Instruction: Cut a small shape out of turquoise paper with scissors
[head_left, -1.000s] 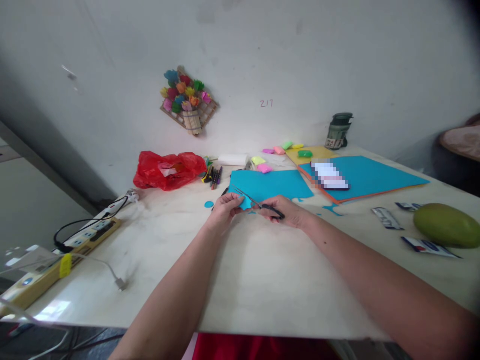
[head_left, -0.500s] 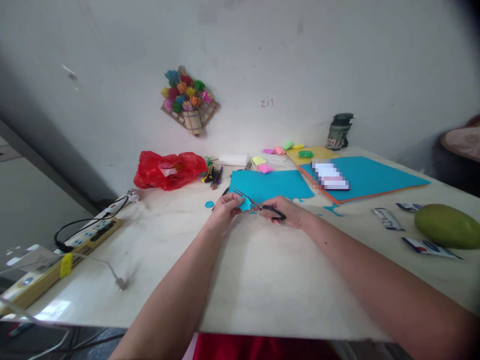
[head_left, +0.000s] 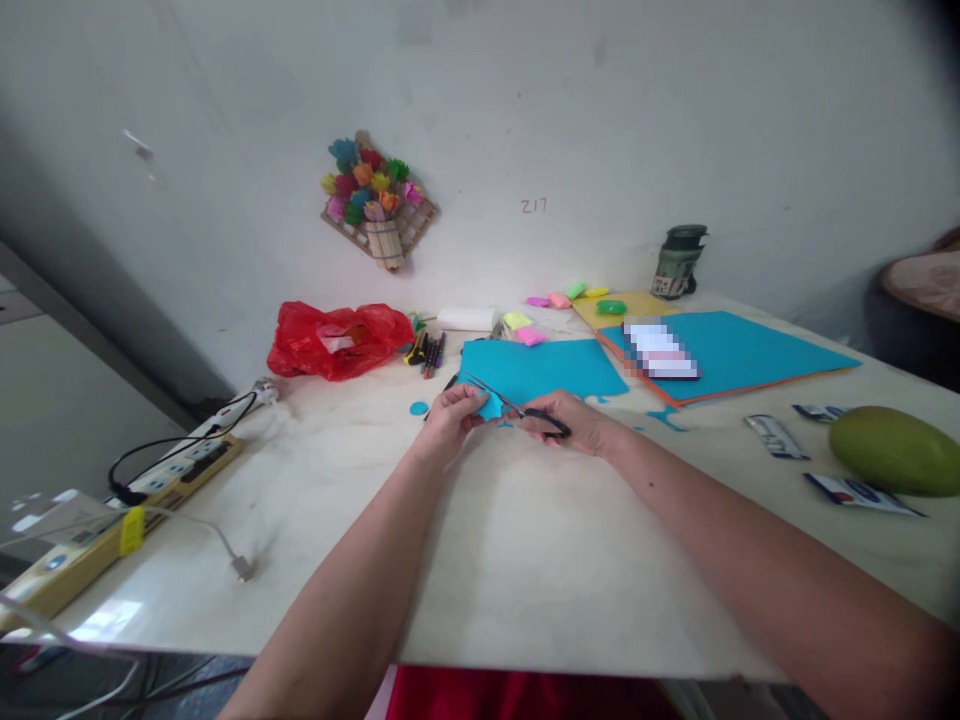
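Observation:
My left hand (head_left: pixel 451 420) pinches a small piece of blue paper (head_left: pixel 491 406) over the middle of the table. In my right hand (head_left: pixel 566 420) is a pair of black-handled scissors (head_left: pixel 547 424), the fingers closed round the handles. The blades point left and lie across the small piece, close to the left fingers. Just behind both hands lies a larger blue sheet (head_left: pixel 540 366) with a cut front edge. A small blue disc (head_left: pixel 418 408) rests left of my left hand, and blue scraps (head_left: pixel 666 418) lie to the right.
A red plastic bag (head_left: pixel 337 340) and several pens (head_left: pixel 433 355) are at the back left. A power strip (head_left: pixel 180 475) runs along the left edge. On the right are a phone (head_left: pixel 660 350) on blue sheets (head_left: pixel 757 345), small packets (head_left: pixel 776 437), a green fruit (head_left: pixel 892 450) and a bottle (head_left: pixel 679 262).
Almost nothing differs. Both hands stay in the same place, with the scissors and the small blue piece held as before.

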